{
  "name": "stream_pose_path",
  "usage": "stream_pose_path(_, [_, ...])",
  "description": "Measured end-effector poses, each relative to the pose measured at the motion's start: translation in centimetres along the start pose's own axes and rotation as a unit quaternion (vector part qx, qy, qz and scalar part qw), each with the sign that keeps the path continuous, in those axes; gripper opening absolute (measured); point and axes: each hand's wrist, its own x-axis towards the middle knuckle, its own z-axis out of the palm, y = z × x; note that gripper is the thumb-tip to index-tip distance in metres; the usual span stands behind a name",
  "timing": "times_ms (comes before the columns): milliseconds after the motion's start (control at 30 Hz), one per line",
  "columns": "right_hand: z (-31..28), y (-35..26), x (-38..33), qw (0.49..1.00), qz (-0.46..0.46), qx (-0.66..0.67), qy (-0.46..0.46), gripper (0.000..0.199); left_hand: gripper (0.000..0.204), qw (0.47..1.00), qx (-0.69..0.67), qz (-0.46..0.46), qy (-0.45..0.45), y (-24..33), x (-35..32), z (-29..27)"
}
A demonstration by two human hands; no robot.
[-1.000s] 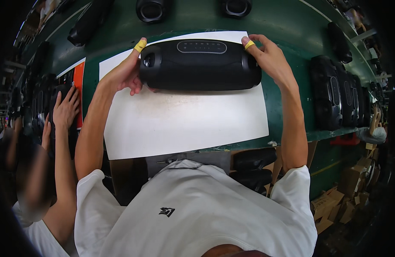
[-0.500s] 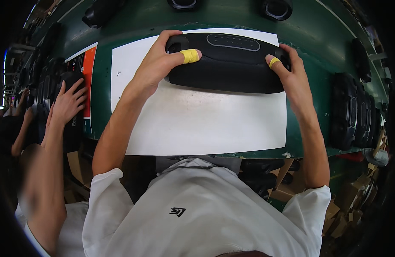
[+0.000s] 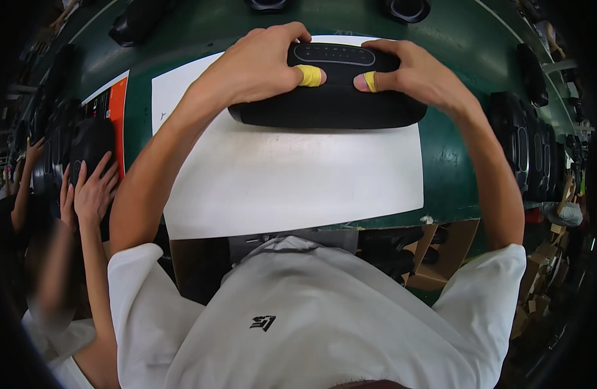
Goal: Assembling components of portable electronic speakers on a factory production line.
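Shifted inward since earlier, from ends of black speaker [image 3: 337, 111] toward its middle: left hand [image 3: 263, 65] and right hand [image 3: 423, 72]. Rounded barrel shape, matte skin, oval-outlined button panel [image 3: 337, 54] on top. Speaker clasped between both hands, thumbs in yellow tape [image 3: 310, 76] laid on near side, fingers over top; body positioned across far part of smooth white sheet [image 3: 298, 175] on green table [image 3: 450, 155].

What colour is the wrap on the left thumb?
The wrap is yellow, showing best in the head view.

Single head-worn fisheye view, downward onto the nearby green bench [image 3: 444, 165]
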Motion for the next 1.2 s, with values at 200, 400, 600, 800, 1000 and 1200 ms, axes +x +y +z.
stream_pose_path(200, [0.8,0.8,-2.6,0.991,-0.035,-0.024,0.130,0.102,0.072,0.999,0.018,-0.037,-0.031,0.8,-0.7,-1.8])
stream_pose_path(400, [10.0,6.0,-7.5,0.921,0.071,0.217,0.315,0.081,0.081,0.938,-0.285,-0.156,0.123,-4.8,-6.1,2.8])
stream_pose_path(600, [6.9,8.2,-8.0,0.831,0.036,0.420,0.364,0.054,0.092,0.974,-0.132,0.013,0.186,2.9,3.0,-2.6])
stream_pose_path(800, [-6.0,11.7,-2.1,0.675,-0.009,0.465,0.573,0.063,0.078,0.959,-0.080,0.200,0.187,13.5,35.5,-8.2])
stream_pose_path(1000, [-10.6,24.8,7.3,0.566,0.195,0.321,0.734,0.069,0.083,0.970,0.035,0.219,0.101,21.9,59.2,3.1])
stream_pose_path(1200, [-9.5,32.2,9.0,0.563,0.249,0.339,0.712,0.075,0.078,0.985,0.039,0.136,0.093,26.3,63.6,14.8])
